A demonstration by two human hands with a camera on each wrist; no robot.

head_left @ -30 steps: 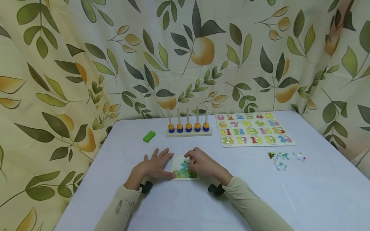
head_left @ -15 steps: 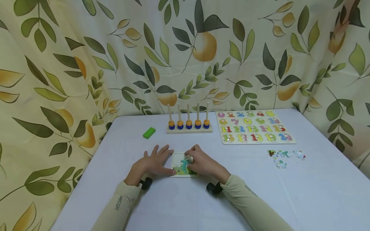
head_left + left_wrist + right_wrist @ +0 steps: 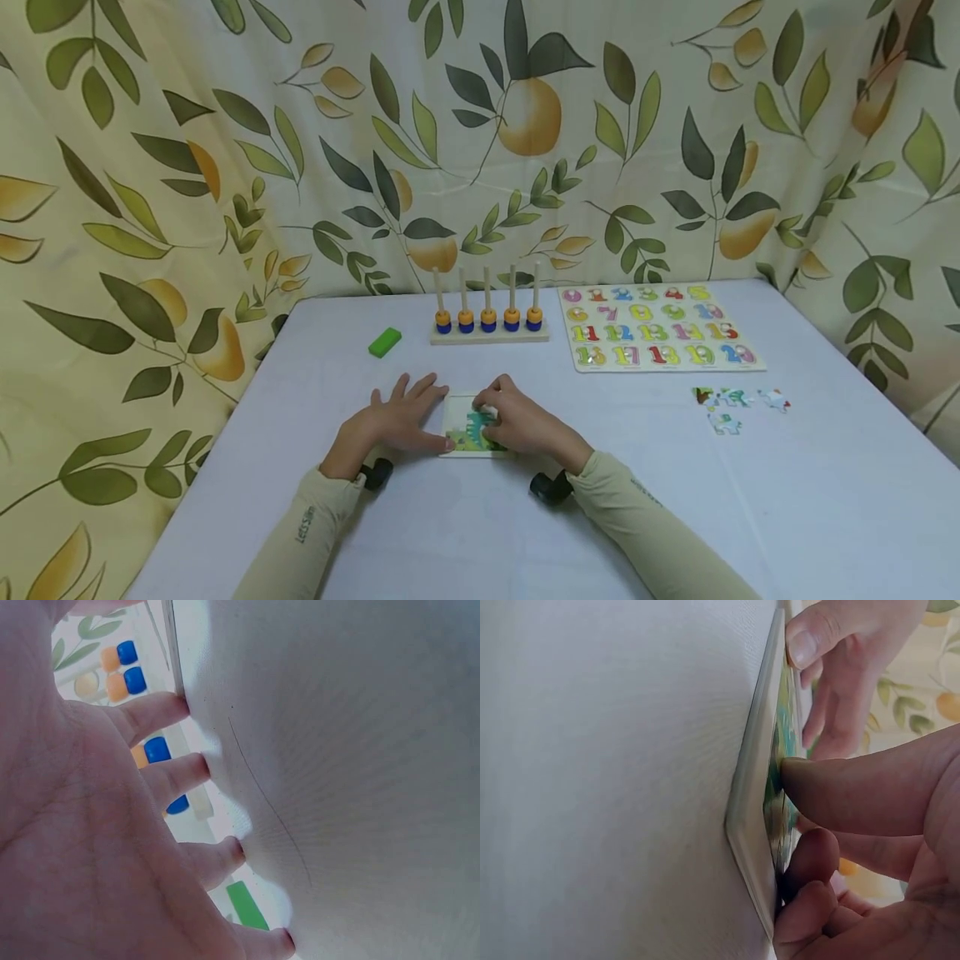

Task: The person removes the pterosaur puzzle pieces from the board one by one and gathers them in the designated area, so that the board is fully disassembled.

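Green-pictured small square jigsaw tray near bench front edge, partly filled; left hand flat steadying, right hand pressing a piece; four loose pieces unplaced at right edge.

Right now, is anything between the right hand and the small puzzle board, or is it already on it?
Nothing visible stands between them. The right hand already rests on the puzzle board, thumb pressing its picture face in the right wrist view. The left hand lies flat at the board's left edge.
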